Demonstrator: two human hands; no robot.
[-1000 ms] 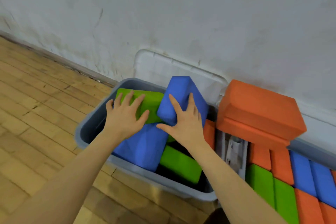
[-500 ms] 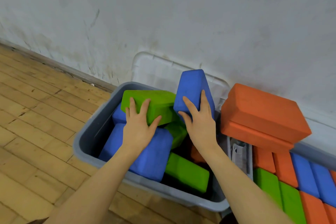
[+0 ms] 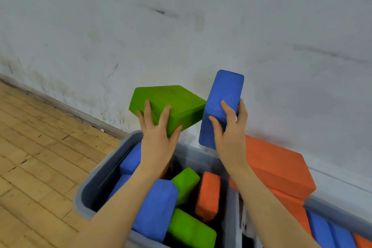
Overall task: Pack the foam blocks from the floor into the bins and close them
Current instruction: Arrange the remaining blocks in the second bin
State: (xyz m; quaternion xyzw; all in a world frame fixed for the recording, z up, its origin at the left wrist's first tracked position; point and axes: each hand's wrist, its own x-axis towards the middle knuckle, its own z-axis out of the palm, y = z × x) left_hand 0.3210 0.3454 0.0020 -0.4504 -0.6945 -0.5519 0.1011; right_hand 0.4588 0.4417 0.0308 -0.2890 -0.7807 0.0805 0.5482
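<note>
Blocks of blue, green and orange foam fill the grey bin (image 3: 94, 185), cut off at 6 o'clock, while the left hand (image 3: 157, 137) grips a green block (image 3: 169, 102) and the right hand (image 3: 231, 133) a blue block (image 3: 223, 94) above it.

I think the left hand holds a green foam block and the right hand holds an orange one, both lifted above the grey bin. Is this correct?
Not quite. The right hand holds a blue block, not an orange one; the head view shows it. The rest stands: the left hand holds a green block, and both are lifted above the grey bin.
</note>
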